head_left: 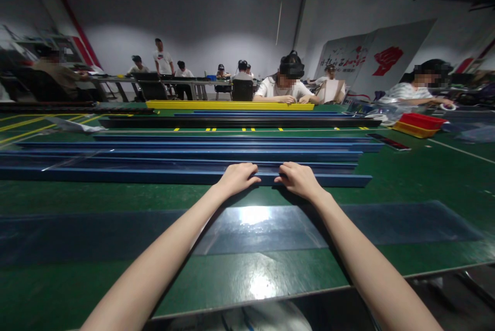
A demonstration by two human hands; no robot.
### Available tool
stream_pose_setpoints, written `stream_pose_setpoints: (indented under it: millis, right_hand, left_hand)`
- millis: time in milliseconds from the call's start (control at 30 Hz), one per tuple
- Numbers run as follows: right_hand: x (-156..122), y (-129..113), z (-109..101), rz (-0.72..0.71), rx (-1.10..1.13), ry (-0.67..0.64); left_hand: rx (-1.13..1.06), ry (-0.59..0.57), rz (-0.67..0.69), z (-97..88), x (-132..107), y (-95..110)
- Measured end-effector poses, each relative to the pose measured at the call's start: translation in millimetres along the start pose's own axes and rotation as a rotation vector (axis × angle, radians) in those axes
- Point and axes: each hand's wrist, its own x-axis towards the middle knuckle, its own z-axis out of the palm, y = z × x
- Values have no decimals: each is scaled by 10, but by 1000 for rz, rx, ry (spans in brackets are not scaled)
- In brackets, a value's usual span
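Both hands lay palm-down and close together, nearly touching at the fingertips. The left hand (237,177) and the right hand (297,179) each had the fingers drawn in narrow and hooked over the top edge of the nearest blue rail (154,176), holding it there. That rail lay flat on the green table (77,199) and ran far out to the left of the hands, ending not far to their right.

Just behind the wrists, under the forearms, a long dark strip of glossy film (406,225) stretched across the table, with lamp glare on it between the two arms.

Just past the fingers lay more blue rails (193,154), side by side and parallel to the held one. Farther out from the hands came a black rail (232,122), then a yellow rail (228,105) near the far edge. Off beyond the right hand sat a red tray (421,120) stacked on a yellow one, and nearer than that a flat dark slab (389,142), too small to make out.

Straight across from the hands a person in a white shirt (286,88) sat with both hands on the table, a headset on the head. Another seated person (415,91) was at work far off to the right, and more people (162,60) were around tables at the back wall.
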Motion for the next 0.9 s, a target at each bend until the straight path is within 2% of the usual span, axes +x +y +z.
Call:
stream_pose_setpoints:
  millis: [267, 667, 900]
  right_hand:
    - [-34, 57, -41, 1, 6, -18]
    - [-134, 232, -78, 123, -3, -62]
    - [-157, 197, -39, 76, 5, -45]
  left_hand:
    - [47, 14, 31, -4, -3, -4]
    - [63, 13, 59, 30, 1, -26]
    - [76, 29, 49, 74, -2, -48]
